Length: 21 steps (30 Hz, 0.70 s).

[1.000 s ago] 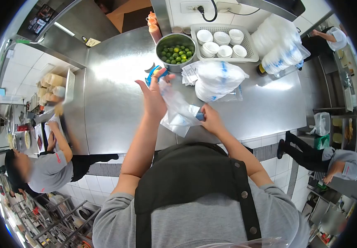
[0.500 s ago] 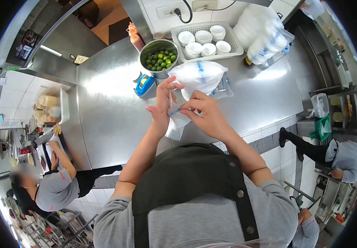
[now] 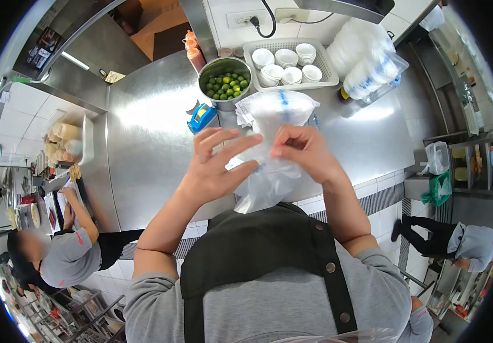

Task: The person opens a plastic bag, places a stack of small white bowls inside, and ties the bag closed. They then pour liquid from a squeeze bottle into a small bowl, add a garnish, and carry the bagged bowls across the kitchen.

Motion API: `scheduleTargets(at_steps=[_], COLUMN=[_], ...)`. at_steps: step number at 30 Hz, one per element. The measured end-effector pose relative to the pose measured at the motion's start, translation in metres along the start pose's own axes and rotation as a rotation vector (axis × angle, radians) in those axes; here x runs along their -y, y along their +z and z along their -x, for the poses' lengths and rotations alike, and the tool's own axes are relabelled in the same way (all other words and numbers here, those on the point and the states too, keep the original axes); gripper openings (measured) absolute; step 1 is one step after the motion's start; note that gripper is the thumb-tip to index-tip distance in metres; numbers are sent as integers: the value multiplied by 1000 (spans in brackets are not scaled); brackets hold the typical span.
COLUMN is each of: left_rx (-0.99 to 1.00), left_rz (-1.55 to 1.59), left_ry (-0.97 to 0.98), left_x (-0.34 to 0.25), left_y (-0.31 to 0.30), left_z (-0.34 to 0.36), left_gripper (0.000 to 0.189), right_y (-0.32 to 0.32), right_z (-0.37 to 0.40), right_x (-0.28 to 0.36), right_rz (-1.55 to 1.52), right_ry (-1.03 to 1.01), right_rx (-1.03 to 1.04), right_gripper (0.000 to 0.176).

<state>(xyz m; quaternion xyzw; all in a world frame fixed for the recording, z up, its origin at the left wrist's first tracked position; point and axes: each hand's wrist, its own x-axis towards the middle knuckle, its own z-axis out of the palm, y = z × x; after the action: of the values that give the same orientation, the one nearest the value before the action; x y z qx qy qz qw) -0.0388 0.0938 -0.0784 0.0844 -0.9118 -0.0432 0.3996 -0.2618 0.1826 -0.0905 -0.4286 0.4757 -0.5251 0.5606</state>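
Note:
A thin clear plastic bag with blue print hangs between my hands over the near edge of the steel table. My left hand has its fingers spread, its thumb close against the bag's left side. On the other side, the fingertips of my right hand are pinched together at the bag's upper edge, slightly blurred. Just beyond my hands lies a bundle of white plastic bags with blue print.
Behind the bundle are a metal pot of green limes, a blue tape dispenser and a perforated tray holding stacked white bowls. Wrapped plastic stacks stand at right. Co-workers occupy the left side and right side.
My hands have moved apart and the right one has shifted right. The bag, bunched between them before, now spreads wider and hangs lower. My left fingers are more spread.

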Motion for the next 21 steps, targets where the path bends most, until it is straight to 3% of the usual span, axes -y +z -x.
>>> scheduleTargets(at_steps=[2, 5, 7, 8, 11, 15, 17, 20, 21], left_rx=[89, 202, 246, 171, 157, 117, 115, 136, 180], left_rz=[89, 241, 304, 307, 227, 241, 272, 396, 431], left_ry=[104, 246, 296, 291, 310, 296, 254, 94, -15], left_x=[-8, -23, -27, -26, -20, -13, -5, 7, 8], left_y=[-3, 1, 12, 19, 15, 10, 5, 2, 2], left_z=[-8, -19, -19, -20, -31, -32, -28, -24, -25], left_gripper=[11, 12, 13, 14, 15, 18, 19, 13, 11], right_y=[-11, -19, -17, -15, 3, 3, -8, -25, -27], right_z=[0, 3, 6, 8, 14, 35, 34, 37, 35], right_x=[6, 15, 25, 32, 56, 62, 63, 54, 50], right_rz=[109, 682, 786, 837, 703, 716, 868, 766, 714], right_ry=[-86, -274, -276, -277, -622, -513, -476, -496, -472], right_rx=[-149, -364, -380, -386, -296, 100, 221, 188, 91], right_gripper=[8, 8, 9, 10, 11, 7, 7, 8, 9])
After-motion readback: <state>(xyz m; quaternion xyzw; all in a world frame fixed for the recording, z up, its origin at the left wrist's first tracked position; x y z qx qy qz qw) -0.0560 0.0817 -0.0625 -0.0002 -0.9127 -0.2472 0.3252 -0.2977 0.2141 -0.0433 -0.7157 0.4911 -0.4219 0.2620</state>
